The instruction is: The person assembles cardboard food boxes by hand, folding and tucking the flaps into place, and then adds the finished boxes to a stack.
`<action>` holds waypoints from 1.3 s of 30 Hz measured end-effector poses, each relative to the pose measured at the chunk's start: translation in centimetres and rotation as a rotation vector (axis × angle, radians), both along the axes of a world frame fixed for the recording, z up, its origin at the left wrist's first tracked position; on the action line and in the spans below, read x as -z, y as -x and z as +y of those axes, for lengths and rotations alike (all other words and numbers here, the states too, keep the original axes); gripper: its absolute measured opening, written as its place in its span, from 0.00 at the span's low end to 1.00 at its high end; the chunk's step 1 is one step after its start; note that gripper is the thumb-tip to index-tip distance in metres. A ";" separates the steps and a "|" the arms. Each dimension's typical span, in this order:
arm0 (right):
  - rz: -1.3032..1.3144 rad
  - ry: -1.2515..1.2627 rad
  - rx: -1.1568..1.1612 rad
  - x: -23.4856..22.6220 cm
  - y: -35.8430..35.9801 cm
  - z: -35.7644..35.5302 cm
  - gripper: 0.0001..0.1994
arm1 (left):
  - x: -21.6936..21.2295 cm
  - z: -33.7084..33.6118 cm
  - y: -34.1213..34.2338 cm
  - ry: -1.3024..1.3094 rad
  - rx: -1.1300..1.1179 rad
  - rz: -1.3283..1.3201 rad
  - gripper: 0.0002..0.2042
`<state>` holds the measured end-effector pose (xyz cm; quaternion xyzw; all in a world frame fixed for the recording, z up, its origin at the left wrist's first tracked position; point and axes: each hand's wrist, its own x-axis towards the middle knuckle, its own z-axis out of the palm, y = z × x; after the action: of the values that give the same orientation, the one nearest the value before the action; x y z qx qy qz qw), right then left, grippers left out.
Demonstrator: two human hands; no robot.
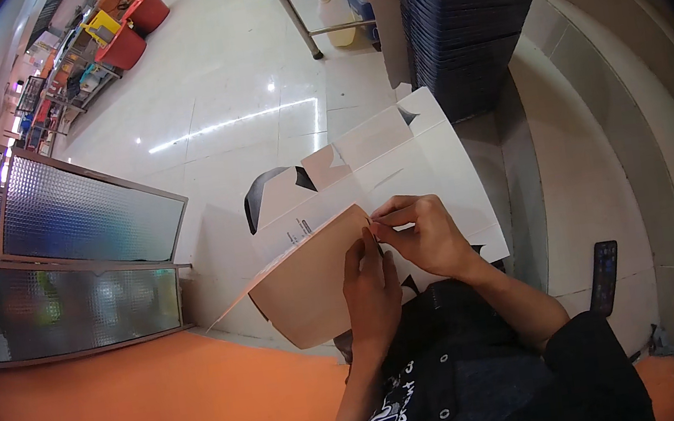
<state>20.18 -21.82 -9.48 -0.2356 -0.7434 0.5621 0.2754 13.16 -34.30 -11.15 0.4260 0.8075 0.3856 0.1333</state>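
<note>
A partly folded cardboard box (311, 277) rests over my lap, its brown inner side toward me. Its white, flat-lying panel (424, 166) spreads away to the right, with cut flaps and slots along the far edge. My right hand (429, 237) pinches the upper right corner of the raised brown part with thumb and fingers. Against the same part, just below that corner, my left hand (373, 294) lies with its fingers stretched out, touching the cardboard. The exact fold between my fingertips is too small to make out.
A tall stack of dark flat sheets (465, 18) stands at the far right. Textured glass doors (85, 216) stand at the left beside an orange surface (167, 400). A black remote control (605, 278) lies at the right. Plastic jugs (338, 12) and red tubs (123, 47) stand farther back.
</note>
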 end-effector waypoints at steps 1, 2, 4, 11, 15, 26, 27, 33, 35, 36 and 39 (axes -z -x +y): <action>-0.002 -0.013 -0.006 0.0 0.0 0.1 0.07 | -0.2 0.0 0.0 0.022 -0.001 0.004 0.22; -0.009 -0.018 0.006 0.1 0.1 -0.1 0.07 | 0.0 0.0 0.2 0.010 0.011 -0.014 0.22; -0.025 -0.027 0.031 0.6 0.1 -0.7 0.07 | 0.6 -0.2 0.6 -0.014 0.038 -0.050 0.22; -0.002 -0.160 0.058 1.9 -0.2 -1.6 0.06 | 0.6 -0.2 0.5 -0.053 0.037 -0.106 0.24; -0.042 -0.082 0.037 2.6 -0.5 -1.3 0.07 | 0.2 0.0 0.8 -0.021 0.071 -0.052 0.26; -0.069 -0.016 0.040 1.4 -0.1 -0.3 0.07 | 1.1 -1.1 0.7 0.097 0.091 -0.150 0.30; -0.075 -0.017 0.040 1.2 0.0 -0.2 0.07 | 0.9 -1.0 0.7 0.094 0.088 -0.188 0.30; -0.092 -0.006 0.038 0.9 -0.3 -1.9 0.06 | 0.9 -0.9 0.9 0.038 0.077 -0.266 0.28; -0.098 -0.071 0.032 1.3 -0.4 -2.3 0.06 | 1.5 -1.0 1.0 0.040 0.069 -0.234 0.28; -0.120 -0.140 0.024 1.5 -0.5 -2.5 0.06 | 1.7 -1.0 1.0 0.042 0.073 -0.219 0.28; -0.080 -0.237 0.044 2.4 -0.8 -2.7 0.06 | 1.1 -0.9 1.1 0.024 0.081 -0.272 0.27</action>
<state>20.95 -24.51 -11.89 -0.2399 -0.8095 0.4545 0.2838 12.06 -35.16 -12.25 0.4005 0.7686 0.4245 0.2620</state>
